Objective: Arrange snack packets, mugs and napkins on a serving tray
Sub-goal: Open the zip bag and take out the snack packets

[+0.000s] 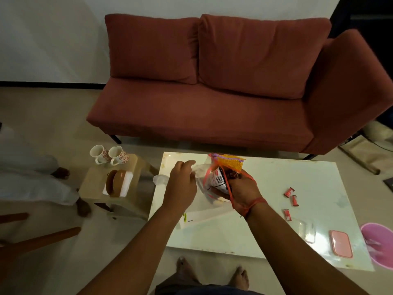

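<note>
My right hand (240, 188) grips a bunch of snack packets above the white table (265, 209): a white salted-peanuts packet (217, 180) and a yellow-orange packet (230, 162) behind it. My left hand (181, 179) pinches a crumpled white bag or wrapper (200, 169) just left of the packets. Two white mugs with red flowers (109, 154) stand on a small beige side table (127, 184) to the left. A stack of white napkins (125, 184) lies there under a brown round holder (113, 183). No serving tray can be made out.
Three small red sachets (290, 199) lie on the table's right part, near a clear lid (306, 229) and a pink box (341, 243). A pink basin (377, 241) sits at the right edge. A red sofa (212, 92) stands behind; another person's feet (72, 188) are at the left.
</note>
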{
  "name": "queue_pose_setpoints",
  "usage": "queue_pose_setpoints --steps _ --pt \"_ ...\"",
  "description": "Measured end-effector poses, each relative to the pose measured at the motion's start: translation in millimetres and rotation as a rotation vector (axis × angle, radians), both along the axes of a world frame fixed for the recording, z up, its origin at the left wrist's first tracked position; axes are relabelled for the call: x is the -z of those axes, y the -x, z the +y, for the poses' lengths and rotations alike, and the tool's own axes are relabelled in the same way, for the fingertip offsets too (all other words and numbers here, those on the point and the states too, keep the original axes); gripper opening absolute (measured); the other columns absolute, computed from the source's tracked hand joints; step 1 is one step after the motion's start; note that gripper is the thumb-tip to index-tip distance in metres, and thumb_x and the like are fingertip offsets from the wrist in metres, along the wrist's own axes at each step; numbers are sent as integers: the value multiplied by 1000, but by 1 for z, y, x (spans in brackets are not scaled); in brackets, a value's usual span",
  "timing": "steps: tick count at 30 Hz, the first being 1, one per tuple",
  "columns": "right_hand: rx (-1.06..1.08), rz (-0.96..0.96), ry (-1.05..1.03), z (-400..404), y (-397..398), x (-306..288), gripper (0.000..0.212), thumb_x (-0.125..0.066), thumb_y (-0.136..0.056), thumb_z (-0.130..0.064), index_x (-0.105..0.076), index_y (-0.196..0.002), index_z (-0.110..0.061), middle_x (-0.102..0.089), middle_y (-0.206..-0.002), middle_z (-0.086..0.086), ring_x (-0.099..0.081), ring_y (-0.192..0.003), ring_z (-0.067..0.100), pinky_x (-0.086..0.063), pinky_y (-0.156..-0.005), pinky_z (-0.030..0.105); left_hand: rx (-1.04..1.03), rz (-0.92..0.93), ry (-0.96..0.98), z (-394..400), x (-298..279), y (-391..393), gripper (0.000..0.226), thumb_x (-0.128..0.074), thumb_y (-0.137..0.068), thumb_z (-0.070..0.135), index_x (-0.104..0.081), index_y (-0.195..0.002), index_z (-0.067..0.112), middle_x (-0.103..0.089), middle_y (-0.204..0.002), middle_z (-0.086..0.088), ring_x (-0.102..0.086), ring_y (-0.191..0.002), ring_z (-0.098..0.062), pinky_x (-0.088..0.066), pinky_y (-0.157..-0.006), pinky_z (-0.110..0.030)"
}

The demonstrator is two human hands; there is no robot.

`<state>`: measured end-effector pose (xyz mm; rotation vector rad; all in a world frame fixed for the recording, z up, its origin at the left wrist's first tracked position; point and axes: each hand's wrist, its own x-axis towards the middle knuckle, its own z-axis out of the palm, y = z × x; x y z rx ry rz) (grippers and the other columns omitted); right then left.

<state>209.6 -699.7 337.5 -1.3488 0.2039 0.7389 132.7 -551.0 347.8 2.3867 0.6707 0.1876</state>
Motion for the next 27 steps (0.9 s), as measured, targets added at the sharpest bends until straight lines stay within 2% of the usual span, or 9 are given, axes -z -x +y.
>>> queue_pose_setpoints --steps 2,5,8,13,17,19,21,24,27 --pt "49 27 11 2 0 3 49 -55 -86 15 -76 -107 -24 -74 -111 9 -71 -102 34 -58 -85 54 -57 -105 -43 -4 -5 5 41 -62 -90 11 -53 -129 19 -50 -133 -6 -48 -123 -21 -49 -99 -34" --pt "91 -11 36 5 1 0 50 -51 -84 18 -74 -109 -19 -76 -105 8 -72 -97 32 -60 -83 49 69 -294 -166 -25 -15 19 24 -57 -89 35 -58 -105 17 -57 -105 -2 -51 -98 -15 -46 -85 -26" --pt "79 -149 145 11 4 -1 48 -46 -82 15 -72 -107 -17 -76 -99 8 -72 -94 31 -60 -83 46 164 -117 -86 -49 -17 20 50 -37 -89 69 -58 -93 23 -58 -91 8 -52 -85 -9 -44 -78 -25" --pt "68 -196 218 13 6 -6 49 -43 -89 9 -70 -98 -31 -74 -97 1 -70 -85 22 -60 -72 36 129 -66 28 -51 -11 5 16 -57 -93 31 -54 -79 23 -57 -78 9 -54 -70 -11 -48 -65 -22" --pt "36 -199 269 12 2 -3 50 -41 -85 6 -71 -105 -29 -74 -103 3 -71 -94 26 -60 -85 48 -46 -100 68 -41 -14 -5 15 -52 -97 25 -53 -83 17 -56 -82 4 -54 -71 -10 -44 -60 -13" --pt "-42 -239 346 8 1 1 44 -44 -85 1 -72 -101 -29 -75 -100 -1 -70 -97 24 -57 -91 47 -145 -112 81 -29 -12 -11 15 -49 -98 24 -51 -85 18 -55 -85 3 -53 -71 -10 -39 -60 -10" --pt "-181 -299 436 4 5 -3 34 -49 -92 -3 -72 -100 -26 -73 -97 -4 -67 -97 22 -55 -93 39 -146 -97 26 -23 -9 -16 15 -47 -99 25 -50 -86 18 -54 -88 2 -53 -74 -13 -38 -62 -13" --pt "-463 -535 566 0 10 -8 16 -59 -93 -13 -70 -105 -17 -66 -92 -1 -60 -86 21 -46 -81 28 -117 -109 -29 -31 -4 -23 20 -45 -101 25 -57 -93 11 -58 -99 -5 -53 -87 -14 -41 -72 -19" --pt "-640 -609 577 -5 15 -8 18 -69 -86 -12 -68 -104 -10 -69 -96 9 -61 -85 25 -49 -80 30 -63 -153 -35 -42 -4 -30 20 -46 -100 20 -61 -104 7 -57 -116 -7 -52 -103 -16 -39 -84 -18"
